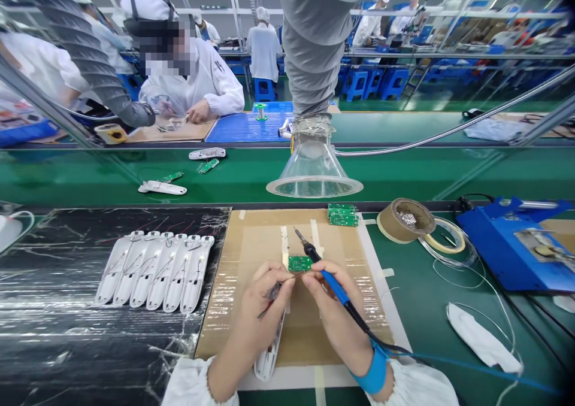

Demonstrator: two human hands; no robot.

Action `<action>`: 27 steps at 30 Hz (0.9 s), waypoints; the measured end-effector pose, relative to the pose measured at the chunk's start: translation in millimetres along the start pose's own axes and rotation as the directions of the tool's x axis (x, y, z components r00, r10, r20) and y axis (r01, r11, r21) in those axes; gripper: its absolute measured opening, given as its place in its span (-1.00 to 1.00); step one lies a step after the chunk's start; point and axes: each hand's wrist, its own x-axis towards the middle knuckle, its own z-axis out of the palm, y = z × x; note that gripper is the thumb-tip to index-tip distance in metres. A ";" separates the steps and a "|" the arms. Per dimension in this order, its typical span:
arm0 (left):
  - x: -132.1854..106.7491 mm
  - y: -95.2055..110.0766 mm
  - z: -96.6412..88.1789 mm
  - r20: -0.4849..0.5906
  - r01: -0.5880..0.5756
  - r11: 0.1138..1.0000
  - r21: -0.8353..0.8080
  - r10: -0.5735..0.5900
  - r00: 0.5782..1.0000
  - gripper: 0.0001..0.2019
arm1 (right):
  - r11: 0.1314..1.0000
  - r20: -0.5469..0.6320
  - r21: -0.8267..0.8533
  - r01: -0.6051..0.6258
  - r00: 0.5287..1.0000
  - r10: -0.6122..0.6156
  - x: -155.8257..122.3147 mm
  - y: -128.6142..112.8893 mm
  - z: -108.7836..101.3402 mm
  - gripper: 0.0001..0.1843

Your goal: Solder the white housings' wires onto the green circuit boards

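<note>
A soldering iron (335, 285) with a blue handle is held in my right hand (339, 316), its metal tip pointing up and away over the cardboard. My left hand (265, 304) is closed in a pinch on thin wires (263, 314); dark ends stick out below the fingers. Between both hands, just beyond the fingertips, lies a small green circuit board (299, 263). The right fingertips also come close to the wire beside the board; whether they grip it I cannot tell. A white plastic shell (268, 361) lies partly hidden under my left hand.
A clear fume hood (314, 178) hangs above the cardboard mat (224, 310). Stacked green boards (342, 215) lie at its far edge. Several white shells with wires (153, 271) are lined up left. To the right are a tape roll (399, 220), coiled wire (453, 253) and a blue device (512, 247).
</note>
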 end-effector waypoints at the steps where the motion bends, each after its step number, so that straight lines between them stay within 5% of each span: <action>1: 0.7 0.3 0.0 0.002 0.000 1.000 0.003 0.000 1.000 -0.81 | 1.000 0.003 0.003 -0.005 1.000 0.005 0.6 0.2 -0.6 -0.74; 12: 2.2 1.9 3.3 -0.022 -0.048 0.999 0.015 0.048 0.999 -0.82 | 1.000 0.002 0.000 -0.020 1.000 0.020 4.8 -5.0 -2.0 -0.77; 19: 3.2 -0.2 2.8 0.001 0.030 0.998 -0.052 -0.030 1.000 -0.83 | 0.999 0.020 -0.054 -0.005 1.000 0.006 0.7 0.6 -5.9 -0.80; 27: 38.2 -25.4 -19.9 0.121 0.172 0.981 0.088 -0.181 0.976 -0.76 | 0.923 0.142 -0.293 0.251 0.966 -0.218 1.0 -0.6 -51.2 -0.59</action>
